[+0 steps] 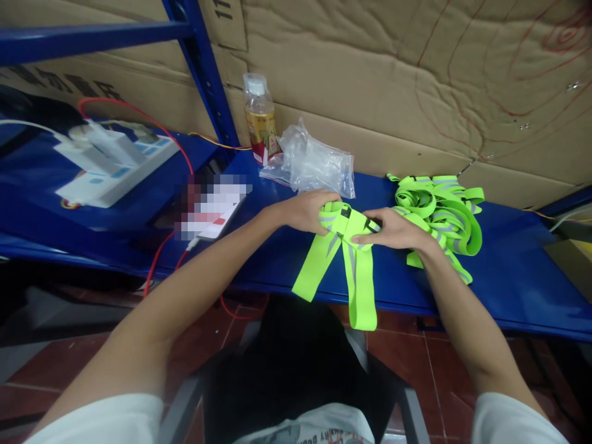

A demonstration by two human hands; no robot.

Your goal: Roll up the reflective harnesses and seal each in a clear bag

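Between my two hands is a neon-yellow reflective strap (363,290) with grey stripes and black buckles, partly folded into a bundle. My left hand (308,211) is closed on the bundle's left side. On the right side, my right hand (393,229) grips it near a black buckle, thumb in front. Two wide loops of the strap hang down over the shelf's front edge. Just right of my right hand lies a pile of similar neon straps (451,216), some of them coiled. My fingers behind the bundle are hidden.
Clear plastic bags (319,163) and a drink bottle (259,120) stand behind my hands on the blue shelf (504,271). To the left are a phone (217,209) on a red cable and a white power strip (115,172) with chargers. Cardboard (370,80) forms the back.
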